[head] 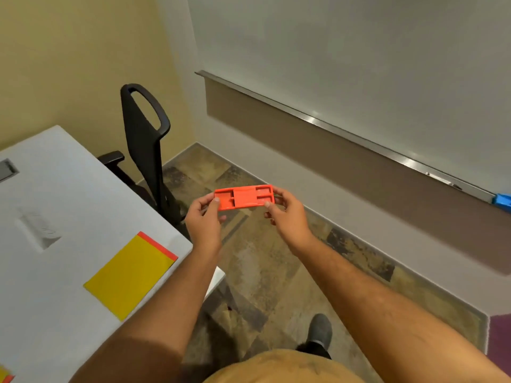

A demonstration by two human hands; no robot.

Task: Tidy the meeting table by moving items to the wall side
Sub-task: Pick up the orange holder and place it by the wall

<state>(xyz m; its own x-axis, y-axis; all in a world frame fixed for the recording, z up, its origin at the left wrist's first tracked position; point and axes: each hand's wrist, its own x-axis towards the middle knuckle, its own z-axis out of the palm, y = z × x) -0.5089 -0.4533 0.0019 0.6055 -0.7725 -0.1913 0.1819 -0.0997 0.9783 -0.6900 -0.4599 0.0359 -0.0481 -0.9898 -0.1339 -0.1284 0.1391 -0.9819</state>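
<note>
Flat orange rectangular plastic tray [244,200] is held in the air off the white counter [69,217], over the floor, straight ahead of the person. Its long axis runs left-right. Left hand [204,217] pinches its left end, right hand [286,214] its right end, both closed on it, equally near. Counter lies to the left, with yellow sheet with an orange edge [130,275] on it. Judged: swing left to set it down.
</note>
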